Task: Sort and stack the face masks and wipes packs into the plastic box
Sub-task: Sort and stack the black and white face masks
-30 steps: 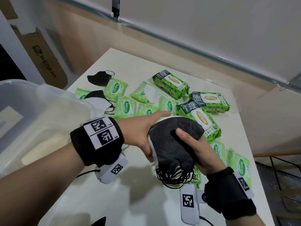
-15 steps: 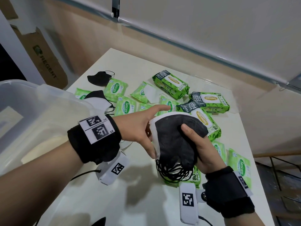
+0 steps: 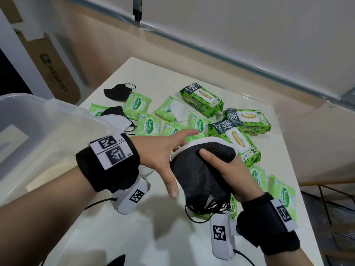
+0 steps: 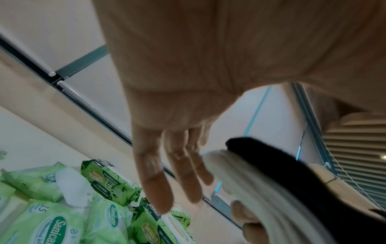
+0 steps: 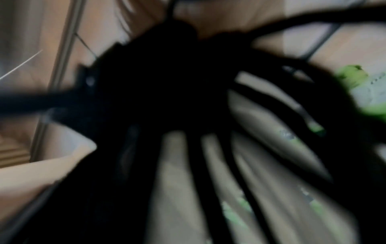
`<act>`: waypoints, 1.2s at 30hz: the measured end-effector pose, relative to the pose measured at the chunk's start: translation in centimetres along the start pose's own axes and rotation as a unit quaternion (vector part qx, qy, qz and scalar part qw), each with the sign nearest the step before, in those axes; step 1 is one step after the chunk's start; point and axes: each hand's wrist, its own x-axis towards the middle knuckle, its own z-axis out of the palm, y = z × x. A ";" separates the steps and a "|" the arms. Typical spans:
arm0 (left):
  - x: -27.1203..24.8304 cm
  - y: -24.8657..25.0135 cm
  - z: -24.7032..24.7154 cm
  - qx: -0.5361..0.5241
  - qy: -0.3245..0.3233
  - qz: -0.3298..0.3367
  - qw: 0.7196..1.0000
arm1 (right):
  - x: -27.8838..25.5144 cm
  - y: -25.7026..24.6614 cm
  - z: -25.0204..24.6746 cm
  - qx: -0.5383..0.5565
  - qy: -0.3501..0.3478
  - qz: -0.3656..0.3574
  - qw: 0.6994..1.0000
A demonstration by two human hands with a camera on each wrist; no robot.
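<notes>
Nearest to us, our right hand (image 3: 233, 175) grips a stack of face masks (image 3: 199, 169) above the table (image 3: 146, 237), thumb curled over the black top mask and fingers wrapped underneath. The stack is black on the face we see, with white edges showing along its far rim, and a tangle of black ear loops (image 3: 207, 208) hangs from its near end at about 6 o'clock. In the left wrist view the stack shows as thin white layers under a black one.

Our left hand (image 3: 163, 152) sits at 9 o'clock of the stack, fingers straight and spread, thumb pointing down beside the stack's left edge. We cannot tell whether it touches the masks; it holds nothing.

At 10 o'clock stands the clear plastic box (image 3: 38, 127), just beside our left wrist.

Beyond the hands, green wipes packs (image 3: 148, 125) lie scattered flat on the table, small ones toward 11 o'clock and larger ones (image 3: 201, 98) toward 1 o'clock. A black-and-white mask (image 3: 117, 118) lies by the box corner, and a black mask (image 3: 119, 92) lies farthest, at 11 o'clock.
</notes>
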 end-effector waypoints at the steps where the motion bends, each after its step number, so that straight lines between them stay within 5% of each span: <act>1: -0.1 0.2 0.0 -0.001 0.004 0.001 1.000 | 0.1 0.2 -0.1 -0.016 0.009 -0.001 1.000; 5: 0.3 1.0 1.3 0.013 0.074 0.060 0.995 | 0.4 0.6 -0.1 -0.018 0.036 0.009 0.999; 8: 0.9 0.8 2.4 0.141 0.090 0.115 0.979 | 0.7 0.4 0.0 0.019 0.045 0.039 0.998; 13: 2.0 -0.2 2.8 0.230 0.118 0.096 0.961 | 0.5 -0.5 0.2 0.081 -0.016 0.080 0.993; 17: 1.9 -0.1 2.5 0.190 0.116 0.047 0.974 | 0.4 -0.5 0.5 0.080 -0.055 0.074 0.993; 21: 2.0 -0.1 2.4 0.152 0.095 0.066 0.982 | 0.6 -0.4 0.6 0.040 -0.034 0.054 0.997; 26: 0.4 0.4 0.7 -0.023 0.027 -0.001 0.999 | 0.4 -0.3 0.5 -0.055 -0.059 0.018 0.997; 36: 0.8 0.6 0.0 -0.259 0.219 -0.034 0.940 | -0.3 0.1 -0.1 -0.012 -0.136 0.071 0.988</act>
